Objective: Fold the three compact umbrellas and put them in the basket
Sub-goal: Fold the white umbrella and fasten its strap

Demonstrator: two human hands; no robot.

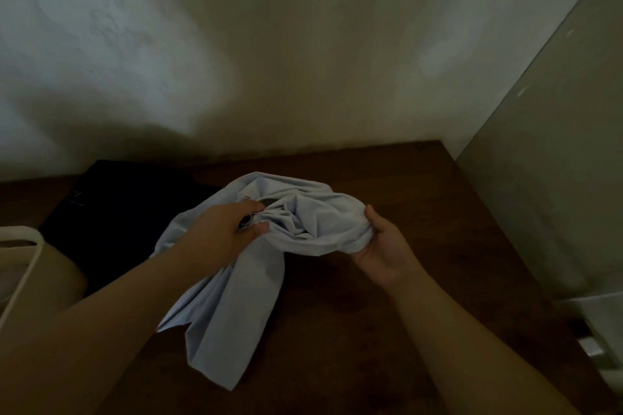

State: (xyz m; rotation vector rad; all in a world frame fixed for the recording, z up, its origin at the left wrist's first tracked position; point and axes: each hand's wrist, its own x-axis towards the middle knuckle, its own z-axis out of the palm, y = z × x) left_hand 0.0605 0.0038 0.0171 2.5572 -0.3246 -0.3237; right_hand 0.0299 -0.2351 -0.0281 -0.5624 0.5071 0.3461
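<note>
A pale blue compact umbrella [296, 219] is held above the brown table [387, 185], its loose canopy cloth bunched at the top and hanging down toward me. My left hand [222, 229] pinches the cloth and a dark part of the frame near the middle. My right hand [381, 246] cups the bunched end from below and the right, fingers curled around the cloth. A black umbrella [128, 212] lies flat on the table behind my left arm. The shaft and handle of the blue umbrella are hidden by cloth.
A beige basket or bag with a white handle [23, 246] sits at the left edge. A plain wall rises behind the table. At the right stands a grey-green panel [556, 162], with a white object [603, 330] low in that corner.
</note>
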